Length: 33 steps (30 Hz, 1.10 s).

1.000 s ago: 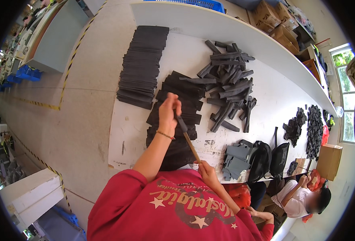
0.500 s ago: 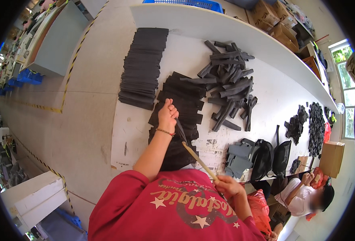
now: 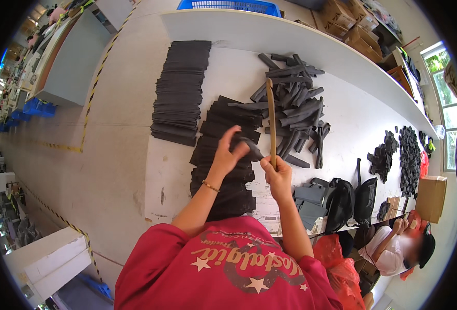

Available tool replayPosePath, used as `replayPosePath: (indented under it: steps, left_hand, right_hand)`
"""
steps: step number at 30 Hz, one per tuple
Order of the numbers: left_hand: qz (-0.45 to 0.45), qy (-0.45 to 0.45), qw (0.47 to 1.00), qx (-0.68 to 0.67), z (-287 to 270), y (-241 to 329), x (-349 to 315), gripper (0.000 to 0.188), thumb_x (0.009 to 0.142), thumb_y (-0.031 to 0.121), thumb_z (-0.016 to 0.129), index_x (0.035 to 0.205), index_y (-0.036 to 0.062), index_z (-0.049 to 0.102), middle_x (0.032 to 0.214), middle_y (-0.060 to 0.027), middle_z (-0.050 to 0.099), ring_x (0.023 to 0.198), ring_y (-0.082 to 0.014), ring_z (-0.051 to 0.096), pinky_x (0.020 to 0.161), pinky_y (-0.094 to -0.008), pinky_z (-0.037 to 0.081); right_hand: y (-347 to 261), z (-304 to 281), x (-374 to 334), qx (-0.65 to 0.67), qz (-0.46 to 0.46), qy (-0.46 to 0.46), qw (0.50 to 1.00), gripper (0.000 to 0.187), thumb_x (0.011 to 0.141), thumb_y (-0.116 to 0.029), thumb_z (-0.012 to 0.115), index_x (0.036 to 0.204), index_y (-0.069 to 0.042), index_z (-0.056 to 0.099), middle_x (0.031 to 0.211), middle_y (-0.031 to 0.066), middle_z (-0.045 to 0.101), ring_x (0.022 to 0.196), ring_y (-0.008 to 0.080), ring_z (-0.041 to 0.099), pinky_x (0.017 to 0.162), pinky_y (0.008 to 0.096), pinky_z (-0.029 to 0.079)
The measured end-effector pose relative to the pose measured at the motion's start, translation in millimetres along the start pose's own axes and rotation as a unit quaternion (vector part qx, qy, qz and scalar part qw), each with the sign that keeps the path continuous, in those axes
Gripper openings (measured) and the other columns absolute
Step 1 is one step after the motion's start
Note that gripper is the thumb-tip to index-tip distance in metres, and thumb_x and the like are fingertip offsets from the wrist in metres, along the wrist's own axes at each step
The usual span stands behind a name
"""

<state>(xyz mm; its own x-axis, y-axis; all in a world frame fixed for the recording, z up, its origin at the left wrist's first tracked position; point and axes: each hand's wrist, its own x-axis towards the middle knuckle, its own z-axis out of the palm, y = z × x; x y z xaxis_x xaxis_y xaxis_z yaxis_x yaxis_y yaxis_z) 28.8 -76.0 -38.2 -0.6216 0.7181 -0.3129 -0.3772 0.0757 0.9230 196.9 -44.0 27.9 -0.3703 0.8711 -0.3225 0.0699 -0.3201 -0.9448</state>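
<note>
My right hand (image 3: 278, 178) is closed round a long, flat wooden stick (image 3: 272, 116) that points up and away from me. From beside that hand a dark fabric piece (image 3: 254, 149) stretches leftward; it is partly blurred. At its other end is my left hand (image 3: 227, 154), fingers spread apart, and whether they touch the cloth is hard to make out. Below both hands lies a long overlapping row of flat black fabric pieces (image 3: 223, 178). Just beyond the stick, a loose heap of narrow dark fabric tubes (image 3: 295, 98) covers part of the white table (image 3: 228, 57).
A neat row of dark fabric pieces (image 3: 179, 93) lies at the far left of the table. To the right are black bags (image 3: 339, 204), grey panels (image 3: 311, 204) and small black piles (image 3: 408, 160). A blue basket (image 3: 228, 6) stands beyond. A co-worker (image 3: 391, 253) sits at right.
The stick has swung from pointing at my left hand to upright, farther forward. My right hand has moved up and away from my body. My left hand has come lower and its fingers have opened.
</note>
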Motion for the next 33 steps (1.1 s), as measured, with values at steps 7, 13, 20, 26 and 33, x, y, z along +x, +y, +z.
replayPosePath:
  steps: [7, 13, 20, 26, 33]
  left_hand:
    - [0.014, -0.395, 0.891, 0.225, 4, 0, -32, 0.017, 0.089, 0.019, 0.063, 0.095, 0.0029, 0.06, 0.074, -0.003, 0.06, 0.069, -0.0063, 0.056, 0.062, -0.0208, 0.044]
    - [-0.073, -0.326, 0.942, 0.02, -48, 4, -15, 0.019, 0.088, 0.014, 0.063, 0.1, 0.0003, 0.059, 0.094, -0.0042, 0.063, 0.085, -0.0102, 0.058, 0.079, -0.0244, 0.046]
    - [-0.015, -0.467, 0.851, 0.241, 36, 57, -37, 0.027, 0.089, 0.018, 0.061, 0.109, 0.0012, 0.054, 0.093, -0.0132, 0.065, 0.08, -0.0195, 0.064, 0.068, -0.0312, 0.049]
    - [-0.005, -0.383, 0.92, 0.083, 29, -3, -102, 0.018, 0.096, 0.018, 0.048, 0.089, 0.0021, 0.051, 0.064, -0.0066, 0.057, 0.054, -0.0154, 0.057, 0.052, -0.0298, 0.044]
    - [0.039, -0.253, 0.962, 0.093, -28, -13, -114, 0.02, 0.095, 0.012, 0.045, 0.078, 0.0009, 0.049, 0.064, -0.0049, 0.052, 0.054, -0.0094, 0.05, 0.051, -0.0253, 0.041]
  right_hand:
    - [-40, -24, 21, 0.201, 0.134, -0.103, 0.965, 0.03, 0.086, -0.002, 0.052, 0.116, -0.001, 0.055, 0.058, -0.0086, 0.032, 0.041, 0.0014, 0.025, 0.038, 0.0186, 0.019]
    - [-65, -68, 20, 0.261, 0.09, -0.078, 0.958, 0.024, 0.084, -0.001, 0.05, 0.108, -0.002, 0.054, 0.056, -0.0083, 0.028, 0.039, 0.0014, 0.021, 0.036, 0.0191, 0.017]
    - [-72, -32, 4, 0.259, 0.115, -0.063, 0.957, 0.014, 0.083, 0.001, 0.053, 0.095, -0.006, 0.054, 0.058, -0.0074, 0.035, 0.039, 0.0016, 0.022, 0.036, 0.0199, 0.018]
    - [-92, -44, 18, 0.284, 0.013, 0.048, 0.958, 0.013, 0.082, 0.002, 0.054, 0.088, -0.01, 0.052, 0.057, -0.008, 0.039, 0.037, 0.0006, 0.025, 0.033, 0.0191, 0.016]
    - [-139, -84, 37, 0.202, 0.011, -0.026, 0.979, 0.01, 0.083, -0.002, 0.052, 0.09, -0.009, 0.051, 0.058, -0.0073, 0.038, 0.038, 0.0012, 0.027, 0.033, 0.0181, 0.019]
